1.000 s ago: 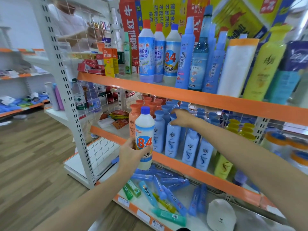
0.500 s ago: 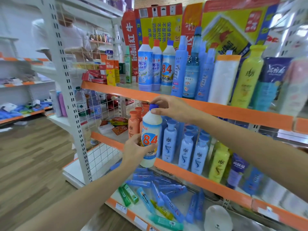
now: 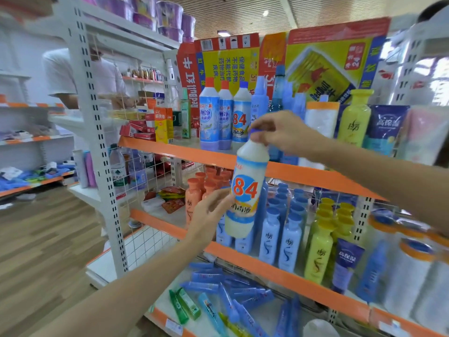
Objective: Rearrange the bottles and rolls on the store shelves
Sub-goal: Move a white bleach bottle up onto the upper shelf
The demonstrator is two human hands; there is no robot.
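1. Raised since the earlier frames: white "84" bottle (image 3: pixel 247 188) now hangs in front of the orange edge of the upper shelf (image 3: pixel 170 150), tilted slightly, not resting on any shelf.
2. Count on the upper shelf: two red-capped bottles (image 3: pixel 209 117), one second "84" bottle (image 3: pixel 241 117).
3. Right hand (image 3: pixel 284 132) grips the blue cap from above, fingers curled round it.
4. Left hand (image 3: pixel 211 215) steadies the lower body, fingers loosely extended against the label.
5. Behind: blue shampoo bottles (image 3: pixel 269 234), yellow bottles (image 3: pixel 320 249), orange bottles (image 3: pixel 194 198) on the middle shelf; blue tubes (image 3: pixel 228 297) lying below.
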